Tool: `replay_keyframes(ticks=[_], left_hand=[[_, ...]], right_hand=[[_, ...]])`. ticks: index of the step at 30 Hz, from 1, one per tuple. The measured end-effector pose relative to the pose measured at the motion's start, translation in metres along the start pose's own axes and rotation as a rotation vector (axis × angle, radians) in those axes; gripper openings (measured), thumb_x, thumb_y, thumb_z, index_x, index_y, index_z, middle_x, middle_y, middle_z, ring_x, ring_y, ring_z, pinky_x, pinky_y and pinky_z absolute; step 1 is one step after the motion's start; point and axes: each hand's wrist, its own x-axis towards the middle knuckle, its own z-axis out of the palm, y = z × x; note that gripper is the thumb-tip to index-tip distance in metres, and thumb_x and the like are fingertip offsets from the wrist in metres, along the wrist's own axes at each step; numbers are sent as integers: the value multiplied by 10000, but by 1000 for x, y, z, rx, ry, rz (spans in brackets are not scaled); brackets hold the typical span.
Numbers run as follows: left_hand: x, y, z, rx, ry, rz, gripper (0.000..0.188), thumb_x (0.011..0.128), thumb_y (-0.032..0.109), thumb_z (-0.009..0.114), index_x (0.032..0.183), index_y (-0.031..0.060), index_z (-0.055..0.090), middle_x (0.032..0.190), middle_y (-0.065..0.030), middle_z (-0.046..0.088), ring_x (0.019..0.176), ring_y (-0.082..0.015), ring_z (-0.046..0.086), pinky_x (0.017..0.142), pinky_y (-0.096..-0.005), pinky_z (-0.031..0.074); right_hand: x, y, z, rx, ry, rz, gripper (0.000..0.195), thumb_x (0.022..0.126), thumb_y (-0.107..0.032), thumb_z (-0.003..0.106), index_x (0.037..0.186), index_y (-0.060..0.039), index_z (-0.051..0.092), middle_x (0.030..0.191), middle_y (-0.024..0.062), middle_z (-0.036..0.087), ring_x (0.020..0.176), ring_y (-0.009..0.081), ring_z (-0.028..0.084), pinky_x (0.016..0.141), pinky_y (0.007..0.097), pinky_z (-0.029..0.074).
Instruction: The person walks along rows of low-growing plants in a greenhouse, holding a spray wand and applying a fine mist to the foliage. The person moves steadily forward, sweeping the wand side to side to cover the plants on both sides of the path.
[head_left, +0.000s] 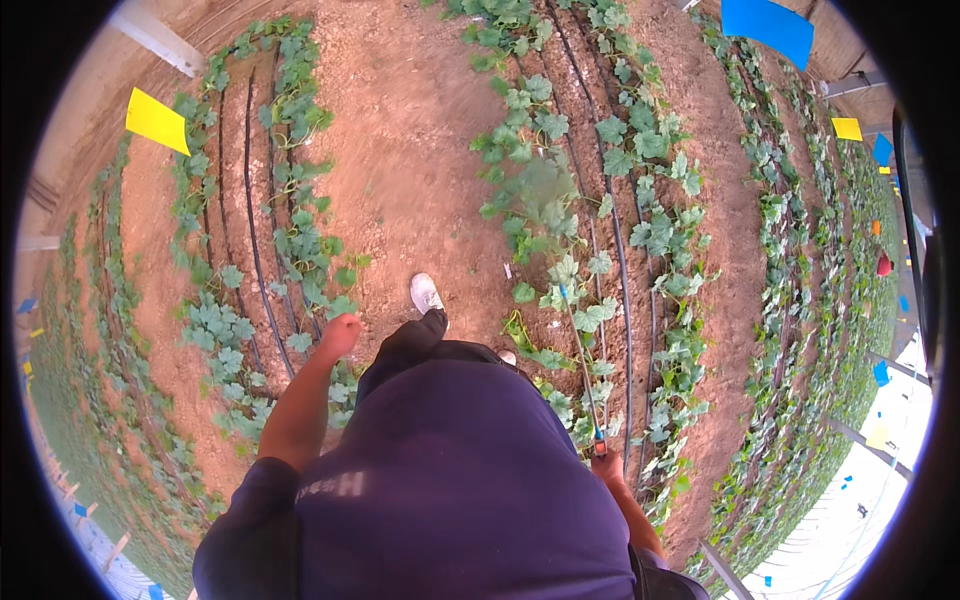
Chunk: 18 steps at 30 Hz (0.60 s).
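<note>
In my right hand (607, 463) is the handle of a long, thin spray wand (579, 349). The wand has an orange-and-blue grip and a blue tip. It slants forward over the leafy vine plants (592, 311) of the row at my right. Beyond the tip, a blurred pale patch that looks like mist lies over the leaves. My left hand (343, 335) hangs beside the row of vines (300, 247) on my left, its fingers curled in with nothing visible in them.
A bare soil path (405, 172) runs ahead between the rows, with my white shoe (426, 292) on it. Black drip lines (619, 247) run along the beds. Yellow (157, 120) and blue (769, 30) cards hang above the plants. Support posts (157, 37) stand at the sides.
</note>
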Motion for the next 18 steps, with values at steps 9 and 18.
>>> replay_keyframes(ticks=[9,18], left_hand=[[66,13,-61,-50,-6,74,246,895,246,657,1014,33,691,850,-106,697,788,-212,671,728,-356,513],[83,-24,-89,-37,-37,-4,269,877,257,667,1025,36,702,948,-158,721,913,-289,695,813,-381,524]], right_hand=[[138,-220,43,645,26,32,220,862,-105,488,645,-71,469,531,39,474,393,176,471,360,340,373],[212,-325,33,558,121,-188,204,862,-137,544,679,-55,507,550,36,510,421,170,490,377,350,380]])
